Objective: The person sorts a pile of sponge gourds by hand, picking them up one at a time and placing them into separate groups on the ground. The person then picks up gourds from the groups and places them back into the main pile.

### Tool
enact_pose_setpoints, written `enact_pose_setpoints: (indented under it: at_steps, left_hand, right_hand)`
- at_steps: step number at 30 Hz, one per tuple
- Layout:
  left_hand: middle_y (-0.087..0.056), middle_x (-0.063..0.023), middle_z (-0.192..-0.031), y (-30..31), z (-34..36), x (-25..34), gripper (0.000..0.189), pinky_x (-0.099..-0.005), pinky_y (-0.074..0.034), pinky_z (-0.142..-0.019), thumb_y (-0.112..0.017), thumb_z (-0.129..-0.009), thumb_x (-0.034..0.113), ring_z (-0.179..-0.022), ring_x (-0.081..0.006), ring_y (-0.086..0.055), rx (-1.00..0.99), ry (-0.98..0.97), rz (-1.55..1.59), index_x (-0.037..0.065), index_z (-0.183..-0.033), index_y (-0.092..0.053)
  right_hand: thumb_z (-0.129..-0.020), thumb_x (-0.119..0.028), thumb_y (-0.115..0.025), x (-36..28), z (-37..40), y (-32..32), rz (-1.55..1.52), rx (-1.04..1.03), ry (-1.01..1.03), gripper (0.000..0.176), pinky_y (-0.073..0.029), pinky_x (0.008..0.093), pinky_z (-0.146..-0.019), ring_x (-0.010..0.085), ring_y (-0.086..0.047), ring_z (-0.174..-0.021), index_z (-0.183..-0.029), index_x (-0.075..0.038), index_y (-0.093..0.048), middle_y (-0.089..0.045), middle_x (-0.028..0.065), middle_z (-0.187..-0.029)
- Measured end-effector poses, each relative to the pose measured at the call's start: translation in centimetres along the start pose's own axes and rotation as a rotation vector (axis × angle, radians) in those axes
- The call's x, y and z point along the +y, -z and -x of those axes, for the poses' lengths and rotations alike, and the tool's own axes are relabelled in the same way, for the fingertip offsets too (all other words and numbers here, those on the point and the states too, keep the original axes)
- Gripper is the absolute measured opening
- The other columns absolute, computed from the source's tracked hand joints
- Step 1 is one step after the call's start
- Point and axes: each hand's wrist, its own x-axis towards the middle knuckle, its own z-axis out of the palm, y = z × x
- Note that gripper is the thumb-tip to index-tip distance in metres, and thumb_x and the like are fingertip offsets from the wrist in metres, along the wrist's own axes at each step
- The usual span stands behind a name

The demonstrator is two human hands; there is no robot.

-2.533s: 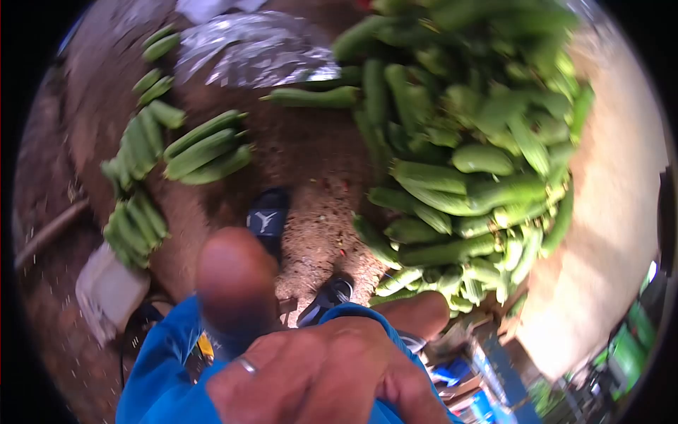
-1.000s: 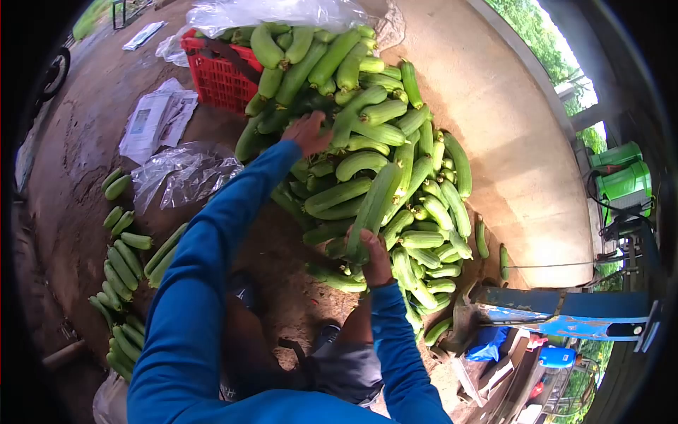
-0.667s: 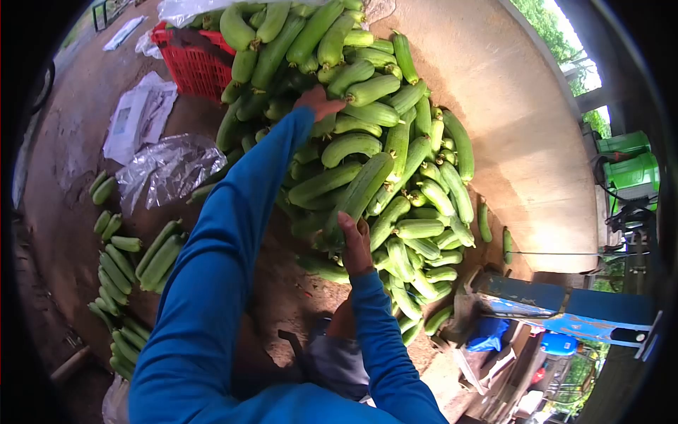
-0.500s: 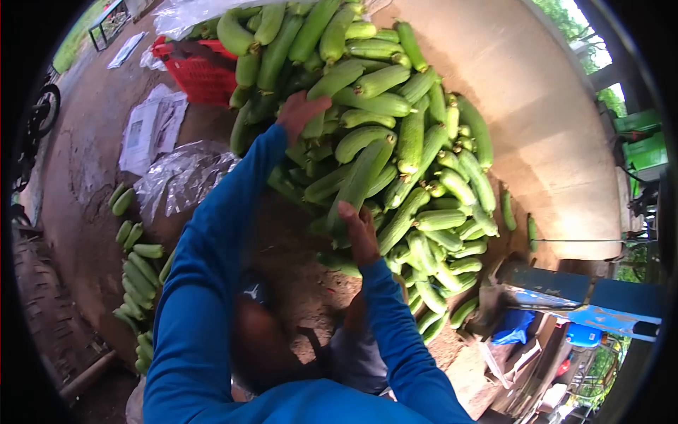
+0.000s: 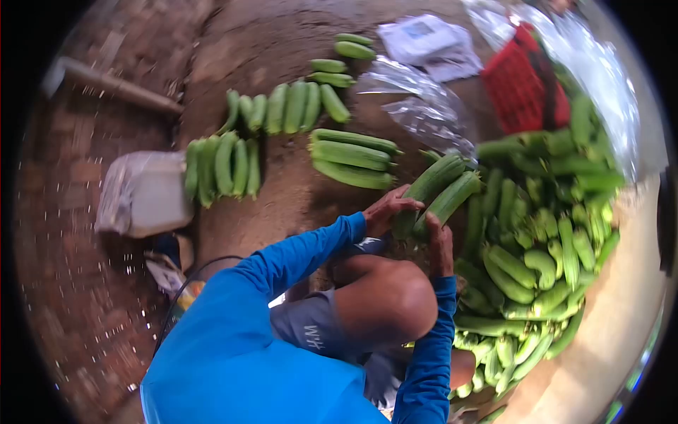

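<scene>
Two long green gourds are held up side by side in front of my knees. My left hand (image 5: 390,208) grips the left gourd (image 5: 436,179) near its lower end. Around the lower part of the right gourd (image 5: 453,200) my right hand (image 5: 439,244) is closed. Just left of them, several large gourds (image 5: 352,157) lie parallel on the dirt floor. A big heap of gourds (image 5: 540,265) rises to the right of my right hand.
Smaller rows of gourds (image 5: 293,107) lie at the upper left, near a plastic-wrapped container (image 5: 145,194). Clear plastic (image 5: 424,106), papers (image 5: 427,44) and a red crate (image 5: 519,85) are at the top. A pale wall or board (image 5: 600,311) edges the heap.
The view has turned left, towards the rows on the floor. Both hands have come away from the heap and closer together, now with two gourds held side by side.
</scene>
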Motion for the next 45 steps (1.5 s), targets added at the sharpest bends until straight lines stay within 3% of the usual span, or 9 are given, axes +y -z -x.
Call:
enact_pose_setpoints:
  at_steps: [9, 22, 24, 26, 31, 34, 40, 43, 45]
  left_hand:
    - [-0.063, -0.0126, -0.109, 9.4, 11.5, 3.9, 0.037, -0.0435, -0.052, -0.089, -0.058, -0.086, 0.026, -0.098, -0.0256, -0.063, 0.242, -0.090, 0.758, 0.005, -0.117, -0.057]
    - [-0.064, -0.0094, -0.107, 18.8, 17.8, 1.2, 0.038, -0.0440, -0.051, -0.089, -0.063, -0.084, 0.030, -0.099, -0.0253, -0.062, 0.744, -0.135, 0.574, 0.008, -0.114, -0.058]
    - [-0.065, -0.0096, -0.107, 20.9, 18.1, 0.8, 0.036, -0.0430, -0.051, -0.089, -0.064, -0.083, 0.029, -0.098, -0.0253, -0.063, 0.747, -0.128, 0.569, 0.008, -0.112, -0.059]
    - [-0.065, -0.0086, -0.103, 23.4, 18.3, 0.8, 0.030, -0.0414, -0.051, -0.089, -0.065, -0.082, 0.028, -0.095, -0.0249, -0.064, 0.792, -0.144, 0.572, 0.010, -0.106, -0.061]
    - [-0.063, -0.0045, -0.099, 29.7, 17.8, 3.4, 0.020, -0.0402, -0.051, -0.080, -0.064, -0.081, 0.031, -0.094, -0.0234, -0.061, 0.942, -0.123, 0.373, 0.017, -0.095, -0.060]
    - [-0.059, -0.0040, -0.109, 33.3, 19.1, 3.5, 0.030, -0.0408, -0.049, -0.083, -0.065, -0.080, 0.030, -0.104, -0.0244, -0.057, 1.117, -0.069, 0.113, 0.016, -0.106, -0.059]
    - [-0.055, -0.0113, -0.111, 33.1, 17.8, 3.7, 0.060, -0.0340, -0.048, -0.076, -0.060, -0.085, 0.029, -0.090, -0.0173, -0.051, 1.149, 0.224, -0.547, 0.010, -0.137, -0.036]
    - [-0.057, -0.0113, -0.109, 31.2, 16.2, 2.2, 0.048, -0.0290, -0.048, -0.077, -0.054, -0.089, 0.019, -0.090, -0.0177, -0.054, 1.184, 0.163, -0.707, 0.005, -0.132, -0.041]
    - [-0.058, -0.0114, -0.108, 29.7, 15.2, 0.8, 0.035, -0.0301, -0.048, -0.080, -0.048, -0.091, 0.010, -0.089, -0.0196, -0.057, 1.190, -0.204, -0.898, 0.004, -0.126, -0.048]
  right_hand:
    - [-0.086, -0.052, -0.056, -1.1, -5.2, -14.7, 0.644, -0.535, 0.054, 0.056, -0.048, 0.0397, -0.070, 0.0281, -0.063, -0.075, -0.100, 0.002, -0.065, -0.065, 0.0167, -0.081]
    - [-0.079, -0.074, -0.043, 9.5, -11.8, -25.5, 0.876, -0.779, -0.178, 0.079, -0.048, 0.0446, -0.087, 0.0405, -0.062, -0.102, -0.112, -0.005, -0.066, -0.064, 0.0270, -0.105]
    - [-0.083, -0.071, -0.043, 15.3, -13.9, -27.1, 0.893, -0.778, 0.241, 0.072, -0.051, 0.0457, -0.068, 0.0372, -0.066, -0.078, -0.100, -0.006, -0.069, -0.067, 0.0226, -0.084]
    - [-0.082, -0.073, -0.043, 12.5, -13.7, -28.7, 0.795, -0.773, 0.172, 0.072, -0.050, 0.0468, -0.071, 0.0391, -0.066, -0.081, -0.101, -0.008, -0.069, -0.067, 0.0236, -0.084]
    - [-0.083, -0.073, -0.044, 10.7, -16.1, -31.9, 0.609, -0.859, 0.082, 0.073, -0.049, 0.0471, -0.074, 0.0354, -0.066, -0.083, -0.114, -0.010, -0.064, -0.067, 0.0217, -0.081]
    - [-0.078, -0.076, -0.049, 10.1, -17.3, -32.0, 0.679, -1.123, -0.277, 0.078, -0.050, 0.0409, -0.077, 0.0310, -0.063, -0.095, -0.121, -0.012, -0.060, -0.065, 0.0218, -0.100]
    - [-0.067, -0.080, -0.058, 13.7, -16.8, -31.4, 0.318, -0.994, -0.533, 0.093, -0.050, 0.0328, -0.072, 0.0240, -0.053, -0.094, -0.125, -0.007, -0.049, -0.050, 0.0135, -0.112]
    - [-0.069, -0.078, -0.059, 13.3, -16.3, -27.7, 0.248, -0.947, -0.436, 0.089, -0.048, 0.0317, -0.069, 0.0192, -0.051, -0.086, -0.120, -0.006, -0.052, -0.050, 0.0082, -0.104]
    - [-0.072, -0.076, -0.057, 14.8, -14.7, -25.2, 0.055, -0.837, -0.499, 0.080, -0.045, 0.0288, -0.067, 0.0153, -0.050, -0.084, -0.117, -0.010, -0.054, -0.052, 0.0032, -0.104]
